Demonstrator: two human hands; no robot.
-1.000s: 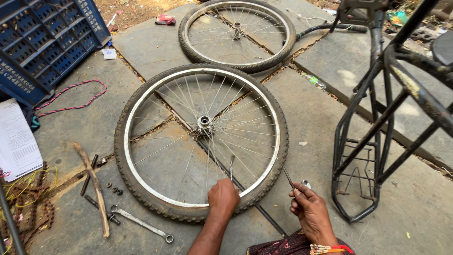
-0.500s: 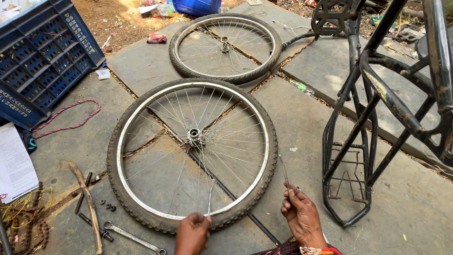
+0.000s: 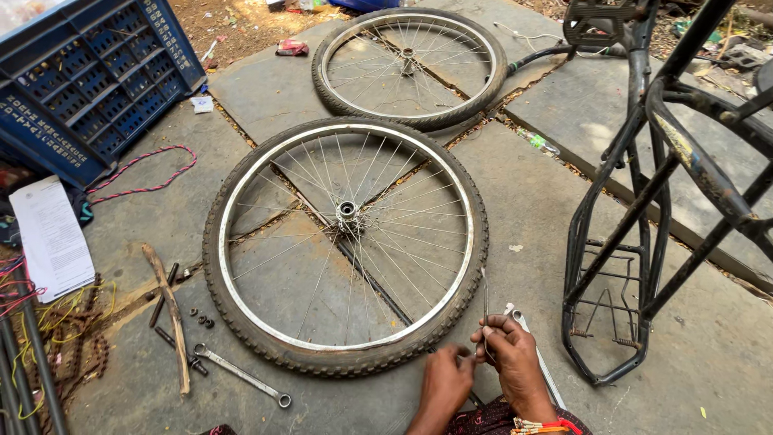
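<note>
We see both hands low at the near edge of the view, just off the near rim of the large bicycle wheel (image 3: 346, 242) that lies flat on the stone paving (image 3: 547, 209). The right hand (image 3: 515, 358) pinches a thin loose spoke (image 3: 485, 310) between its fingers (image 3: 493, 330), the spoke standing almost upright with its top near the tyre. The left hand (image 3: 444, 380) sits just beside the right, its fingers curled and pinched toward the spoke's lower end; whether they actually grip it we cannot tell. A flat metal tool (image 3: 538, 354) lies on the paving partly under the right hand. To the left of the wheel, on the ground, rest a combination spanner (image 3: 240, 374), a wooden stick (image 3: 169, 310) and a few small nuts (image 3: 203, 318). A second, smaller wheel (image 3: 409, 64) lies farther off, just beyond the large one. A black bicycle frame (image 3: 644, 209) stands on the right. At far left sits a blue plastic crate (image 3: 88, 80), with a red cord (image 3: 145, 177) and a sheet of paper (image 3: 52, 238) near it.
</note>
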